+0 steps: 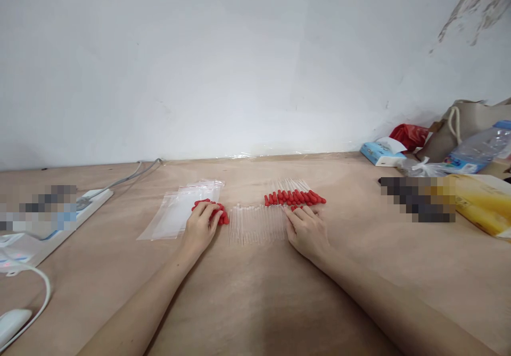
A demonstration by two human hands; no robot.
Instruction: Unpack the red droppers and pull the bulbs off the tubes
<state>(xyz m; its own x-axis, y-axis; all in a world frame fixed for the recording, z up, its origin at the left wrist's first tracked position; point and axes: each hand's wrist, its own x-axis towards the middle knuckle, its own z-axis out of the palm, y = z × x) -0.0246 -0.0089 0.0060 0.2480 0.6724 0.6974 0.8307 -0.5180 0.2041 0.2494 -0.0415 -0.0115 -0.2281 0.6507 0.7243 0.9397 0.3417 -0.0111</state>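
Observation:
My left hand (202, 228) rests with curled fingers on a small pile of red rubber bulbs (224, 217), thumb and fingertips closed against them. Side by side on the table lies a row of thin clear glass tubes (255, 225), between my hands. At the right end of that row is my right hand (308, 233), its fingers bent and drawn together; what they pinch is hidden. Just beyond those fingers, a few red bulbs peek out. Farther back lie several assembled droppers (295, 196), red bulbs toward me and clear tubes pointing to the wall.
Clear zip bags (171, 215) lie flat left of the bulbs. A white power strip (91, 207) with cables is at far left. On the right are a blue tissue pack (381, 154), a plastic bottle (479, 146), a yellow package (483, 201) and a bag (443, 132).

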